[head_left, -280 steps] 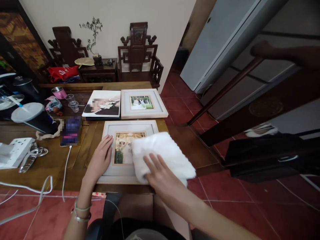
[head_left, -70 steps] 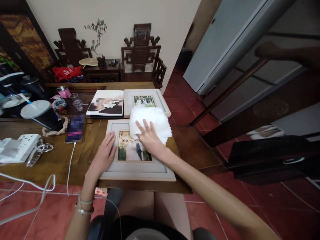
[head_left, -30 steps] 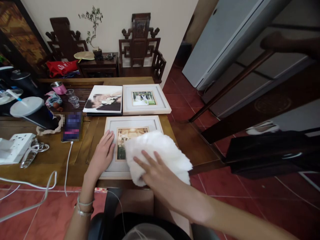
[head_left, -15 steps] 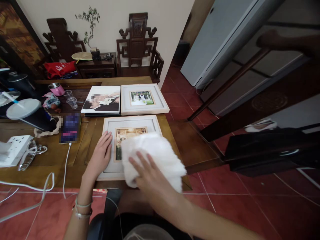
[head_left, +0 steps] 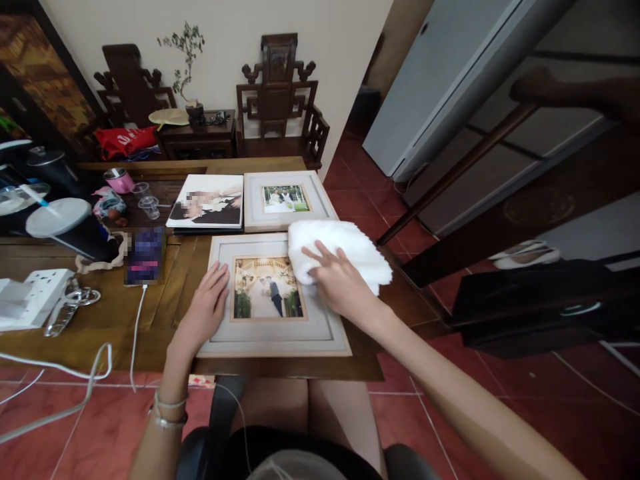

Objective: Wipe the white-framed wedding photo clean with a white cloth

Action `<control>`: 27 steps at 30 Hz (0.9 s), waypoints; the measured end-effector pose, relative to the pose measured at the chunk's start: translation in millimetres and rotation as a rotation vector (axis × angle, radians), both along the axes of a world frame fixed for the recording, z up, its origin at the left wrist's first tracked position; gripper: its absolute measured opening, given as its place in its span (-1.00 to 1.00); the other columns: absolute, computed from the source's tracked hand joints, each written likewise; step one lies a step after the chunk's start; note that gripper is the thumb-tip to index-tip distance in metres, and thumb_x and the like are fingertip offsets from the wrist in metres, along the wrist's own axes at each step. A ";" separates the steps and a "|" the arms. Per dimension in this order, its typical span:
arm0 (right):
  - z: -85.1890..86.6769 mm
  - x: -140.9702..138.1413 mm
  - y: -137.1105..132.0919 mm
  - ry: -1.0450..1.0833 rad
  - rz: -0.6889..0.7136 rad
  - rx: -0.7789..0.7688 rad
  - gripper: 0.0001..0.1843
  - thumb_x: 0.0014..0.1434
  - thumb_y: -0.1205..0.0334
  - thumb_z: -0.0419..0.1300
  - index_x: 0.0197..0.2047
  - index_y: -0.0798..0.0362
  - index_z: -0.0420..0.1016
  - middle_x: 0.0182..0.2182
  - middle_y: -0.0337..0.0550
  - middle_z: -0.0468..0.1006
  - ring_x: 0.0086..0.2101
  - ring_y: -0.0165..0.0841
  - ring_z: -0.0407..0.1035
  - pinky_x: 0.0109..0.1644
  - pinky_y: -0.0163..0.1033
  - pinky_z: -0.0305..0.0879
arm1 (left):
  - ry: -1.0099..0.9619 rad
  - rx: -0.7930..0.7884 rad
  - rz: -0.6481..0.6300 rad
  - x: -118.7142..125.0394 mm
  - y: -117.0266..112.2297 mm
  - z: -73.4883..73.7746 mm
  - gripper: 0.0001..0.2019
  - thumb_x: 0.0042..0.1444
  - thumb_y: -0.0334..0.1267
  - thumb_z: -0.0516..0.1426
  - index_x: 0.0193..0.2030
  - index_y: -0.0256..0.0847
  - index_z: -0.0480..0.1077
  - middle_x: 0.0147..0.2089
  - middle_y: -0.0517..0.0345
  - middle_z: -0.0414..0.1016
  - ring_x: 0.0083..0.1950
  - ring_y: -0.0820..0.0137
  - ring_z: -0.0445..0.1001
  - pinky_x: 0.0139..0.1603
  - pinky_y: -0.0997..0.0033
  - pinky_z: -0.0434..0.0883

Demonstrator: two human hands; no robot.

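Laid the left hand [head_left: 203, 308] flat on the left border of the pale framed picture [head_left: 280, 339], with fingers straight, close together and released. Pressed the right hand [head_left: 345, 283] onto the folded white cloth [head_left: 357, 243], with fingers fanned across the top near its left end; could not tell whether clenched on the fabric underneath. Found the framed picture lying on the wooden table [head_left: 183, 257], directly under the left fingers and running rightward to beneath the cloth. Saw the inset photo [head_left: 263, 290] uncovered between the two hands, just right of the left fingers. Had most of the cloth to the right of the right fingers, reaching past the frame's right side. Spotted a second framed picture [head_left: 253, 200] beyond the right fingers and, just beside it, a white-edged print [head_left: 213, 203] beyond the left fingertips. Made out a phone [head_left: 145, 257] left of the left fingers, with a white cable [head_left: 135, 337] at its near end. Noted a clear hair clip [head_left: 61, 313] and a white power strip [head_left: 47, 290] farther left. Glimpsed a dark lidded cup [head_left: 75, 230] and a pink cup [head_left: 120, 181] well apart from the left fingers, leftward and beyond.
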State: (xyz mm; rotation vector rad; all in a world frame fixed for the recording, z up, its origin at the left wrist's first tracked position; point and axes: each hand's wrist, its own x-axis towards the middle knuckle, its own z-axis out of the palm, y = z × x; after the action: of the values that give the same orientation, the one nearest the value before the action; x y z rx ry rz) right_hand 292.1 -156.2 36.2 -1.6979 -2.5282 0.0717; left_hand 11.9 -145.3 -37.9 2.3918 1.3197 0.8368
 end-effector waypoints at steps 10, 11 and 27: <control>-23.8 -106.7 69.8 -0.057 0.398 0.169 -0.65 0.30 0.41 -0.04 -0.06 0.17 0.56 0.30 0.01 0.20 0.34 -0.10 -0.18 0.39 0.13 -0.25 | 0.011 0.029 0.033 -0.4 2.5 -2.1 -0.61 0.31 -0.27 -0.07 0.22 -0.26 0.31 0.28 -0.13 0.31 0.41 0.16 0.09 0.36 -0.09 0.14; -30.6 -107.5 73.7 -0.064 0.385 0.166 -0.65 0.30 0.42 -0.05 -0.06 0.18 0.56 0.29 0.03 0.22 0.34 -0.11 -0.19 0.38 0.13 -0.26 | 0.007 0.029 0.031 -0.5 2.6 -2.1 -0.60 0.31 -0.27 -0.07 0.22 -0.27 0.30 0.28 -0.13 0.31 0.41 0.17 0.09 0.36 -0.08 0.15; -9.4 21.9 9.6 -0.084 0.152 -0.025 -0.60 -0.13 0.64 0.09 -0.27 0.16 0.61 0.19 0.11 0.38 0.29 -0.06 0.03 0.33 0.12 -0.08 | -0.022 0.008 0.049 1.6 -0.4 1.6 -0.61 0.31 -0.26 -0.07 0.21 -0.27 0.31 0.29 -0.13 0.31 0.40 0.18 0.11 0.36 -0.08 0.16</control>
State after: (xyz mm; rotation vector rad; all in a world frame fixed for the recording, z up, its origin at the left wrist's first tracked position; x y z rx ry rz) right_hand 314.0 -146.6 26.8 -1.5456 -2.7258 0.0436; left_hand 13.4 -145.7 -36.2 2.3580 1.3745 0.8806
